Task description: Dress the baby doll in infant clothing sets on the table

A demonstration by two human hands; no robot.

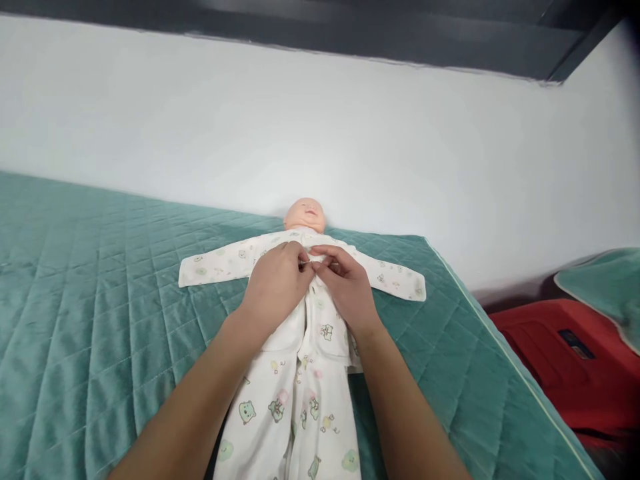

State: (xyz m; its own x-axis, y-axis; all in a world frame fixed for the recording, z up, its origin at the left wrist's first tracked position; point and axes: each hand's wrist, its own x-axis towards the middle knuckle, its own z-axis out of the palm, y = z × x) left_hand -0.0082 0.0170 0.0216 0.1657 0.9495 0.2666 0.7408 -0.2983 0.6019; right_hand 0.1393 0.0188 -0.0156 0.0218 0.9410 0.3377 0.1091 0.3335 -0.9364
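A baby doll [306, 215] lies on its back, dressed in a white printed jacket [327, 328] and matching white trousers [280, 407]. Both sleeves stretch out to the sides. At the chest, my left hand [280, 280] pinches one front edge of the jacket. Close against it, my right hand [345, 277] pinches the other front edge, fingertips nearly touching. Below my hands the front edges hang apart a little, with a small buttonhole-like mark showing. Whatever fastening lies between my fingertips is too small and covered to make out.
A green quilted cover [125, 320] spreads under the doll, its piped edge running down the right side. Behind stands a white wall [320, 127] with a dark beam [300, 27] above. A red plastic case-like object [560, 360] sits lower right, partly under green cloth [605, 287].
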